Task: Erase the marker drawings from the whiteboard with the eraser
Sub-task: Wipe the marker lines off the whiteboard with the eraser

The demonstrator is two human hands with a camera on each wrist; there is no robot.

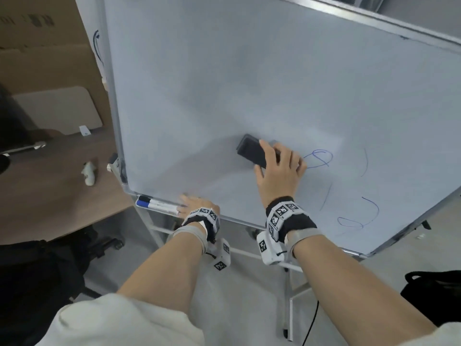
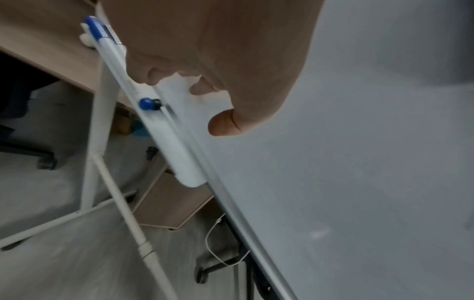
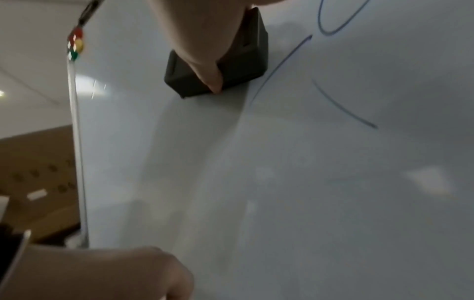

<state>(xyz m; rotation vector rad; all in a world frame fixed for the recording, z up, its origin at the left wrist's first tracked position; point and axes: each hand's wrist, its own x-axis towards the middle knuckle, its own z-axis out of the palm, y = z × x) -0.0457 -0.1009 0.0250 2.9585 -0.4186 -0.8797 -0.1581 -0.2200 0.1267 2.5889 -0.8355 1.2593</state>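
Eraser (image 1: 252, 151) gripped in my right hand (image 1: 280, 168), flat on whiteboard (image 1: 224, 83) w/ blue drawings (image 1: 321, 158) just right. Left hand (image 1: 197, 204) relaxed, steadying the near edge.

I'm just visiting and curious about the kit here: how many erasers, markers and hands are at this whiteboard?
Erasers: 1, the black eraser held against the whiteboard by the right hand.
Markers: 2, the blue-capped marker and the black-capped marker on the tray.
Hands: 2, right hand and left hand.
Total: 5
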